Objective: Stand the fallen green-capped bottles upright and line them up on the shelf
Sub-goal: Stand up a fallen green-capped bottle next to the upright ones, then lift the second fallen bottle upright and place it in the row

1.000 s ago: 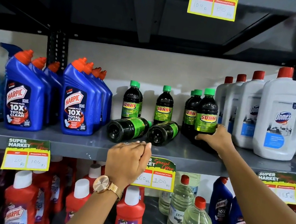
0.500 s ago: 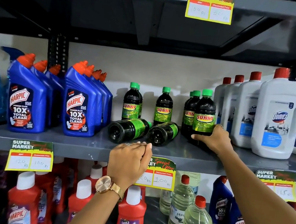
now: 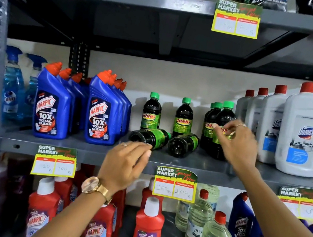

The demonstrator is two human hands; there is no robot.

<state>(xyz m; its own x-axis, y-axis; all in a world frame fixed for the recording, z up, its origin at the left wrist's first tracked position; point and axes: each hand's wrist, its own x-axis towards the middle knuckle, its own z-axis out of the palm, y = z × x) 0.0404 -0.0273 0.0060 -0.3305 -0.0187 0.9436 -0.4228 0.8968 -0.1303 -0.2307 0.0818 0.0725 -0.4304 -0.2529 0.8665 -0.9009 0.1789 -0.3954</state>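
The two fallen green-capped bottles are lying on their sides at the middle of the grey shelf (image 3: 195,166), bases facing outward and caps pointing toward the back wall: the left fallen bottle (image 3: 149,137) beside the blue Harpic bottles (image 3: 101,109), the right fallen bottle (image 3: 183,144) just next to it, and both are sitting in front of the upright Sunny bottles (image 3: 183,117). Going from the left, the left hand (image 3: 125,166) is hovering at the shelf edge with fingers loosely curled and narrow, holding nothing, its fingertips (image 3: 147,151) just at the base of the left fallen bottle; whether they are touching it cannot be told. A round bottle lying like this is likely to roll if it is nudged instead of gripped, and it could be knocking its neighbour or slipping off the front lip onto the red bottles (image 3: 147,229) below. Swinging it upright in the tight space could also be tipping the standing bottles behind. Further right, the right hand (image 3: 235,143) is raised in front of the right-hand cluster of upright bottles (image 3: 215,125), fingers pinched narrow; it is motion-blurred, so whether it is gripping the front bottle or only brushing its label cannot be told. That hand is covering the front bottle's label and lower body. The fallen bottles' caps are partly hidden, and the rear bottles in each row are mostly screened.
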